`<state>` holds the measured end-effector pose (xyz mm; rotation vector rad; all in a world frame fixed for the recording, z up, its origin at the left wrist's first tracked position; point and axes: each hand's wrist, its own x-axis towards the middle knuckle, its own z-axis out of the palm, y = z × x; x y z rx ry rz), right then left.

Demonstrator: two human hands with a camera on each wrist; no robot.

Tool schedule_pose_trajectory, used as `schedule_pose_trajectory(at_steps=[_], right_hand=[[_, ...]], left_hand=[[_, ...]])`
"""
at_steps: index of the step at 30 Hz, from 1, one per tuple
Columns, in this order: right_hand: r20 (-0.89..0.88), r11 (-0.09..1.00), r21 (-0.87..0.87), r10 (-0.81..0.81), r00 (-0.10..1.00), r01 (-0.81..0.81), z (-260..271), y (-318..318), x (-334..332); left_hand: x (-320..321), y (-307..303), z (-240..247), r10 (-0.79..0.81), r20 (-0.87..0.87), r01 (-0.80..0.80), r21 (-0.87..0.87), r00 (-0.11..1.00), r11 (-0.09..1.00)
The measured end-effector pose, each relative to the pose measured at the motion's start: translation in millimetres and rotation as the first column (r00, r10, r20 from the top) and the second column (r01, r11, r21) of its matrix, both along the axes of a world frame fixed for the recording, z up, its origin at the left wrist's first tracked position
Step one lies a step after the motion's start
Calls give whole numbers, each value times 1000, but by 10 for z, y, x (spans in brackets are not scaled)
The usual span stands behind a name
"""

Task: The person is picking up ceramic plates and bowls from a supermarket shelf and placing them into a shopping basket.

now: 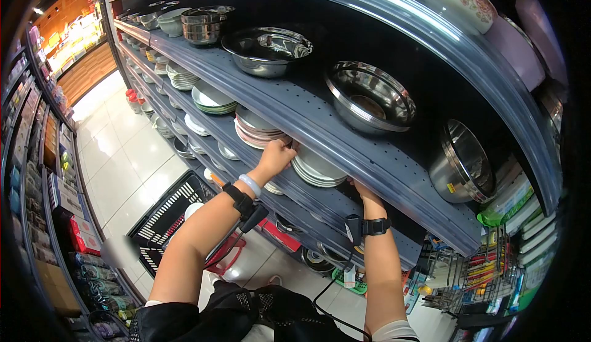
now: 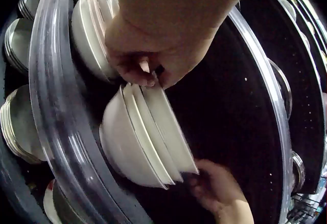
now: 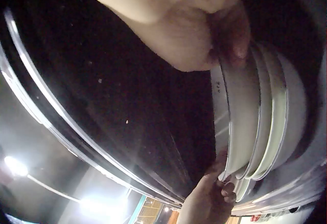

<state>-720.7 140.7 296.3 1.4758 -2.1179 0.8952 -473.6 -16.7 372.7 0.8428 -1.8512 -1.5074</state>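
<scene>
A stack of several white bowls (image 1: 319,168) (image 2: 137,138) (image 3: 273,111) sits on the shelf under the steel basins. My left hand (image 1: 277,160) (image 2: 153,52) (image 3: 207,198) pinches the rim at the stack's left side, its fingertips at the uppermost bowls. On the opposite side, my right hand (image 1: 365,195) (image 2: 218,185) (image 3: 199,27) grips the rim of the top bowl (image 3: 240,106); the shelf above partly hides this hand in the head view. The left wrist view shows thin gaps between the nested rims.
Pinkish plates or bowls (image 1: 249,130) stand just left of the stack. Above, a clear-edged shelf (image 1: 369,168) carries steel basins (image 1: 372,96). A black basket (image 1: 169,219) is on the floor at the lower left, and hanging utensils (image 1: 483,271) are at the right.
</scene>
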Motion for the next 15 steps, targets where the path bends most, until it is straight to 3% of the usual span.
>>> schedule_pose_trajectory(at_steps=[3, 5, 6, 7, 8, 9, 11, 15], right_hand=[[-46, 994, -99, 35, 998, -40, -28, -24, -33], [147, 990, -122, 94, 985, -76, 150, 21, 80], [147, 990, -122, 94, 985, -76, 367, 60, 245], [526, 990, -136, 113, 843, -48, 674, 107, 493], [818, 990, -139, 124, 562, -16, 876, 140, 658], [818, 990, -138, 123, 561, -16, 939, 152, 709], [905, 988, -135, 94, 414, 70, 1009, 173, 785], [934, 983, -177, 156, 321, 38, 1083, 257, 881]], left_hand=[[5, 16, 93, -67, -114, 78, 95, 991, 992], [32, 89, 233, -73, -141, 93, 138, 987, 986], [47, 121, 285, -80, -169, 110, 182, 982, 977], [62, 133, 298, -80, -168, 111, 182, 982, 977], [78, 143, 303, -102, -172, 132, 167, 980, 977], [97, 166, 332, -124, -176, 152, 152, 977, 977], [162, 231, 380, -111, -170, 137, 150, 979, 979], [304, 353, 472, -110, -228, 148, 157, 967, 976]])
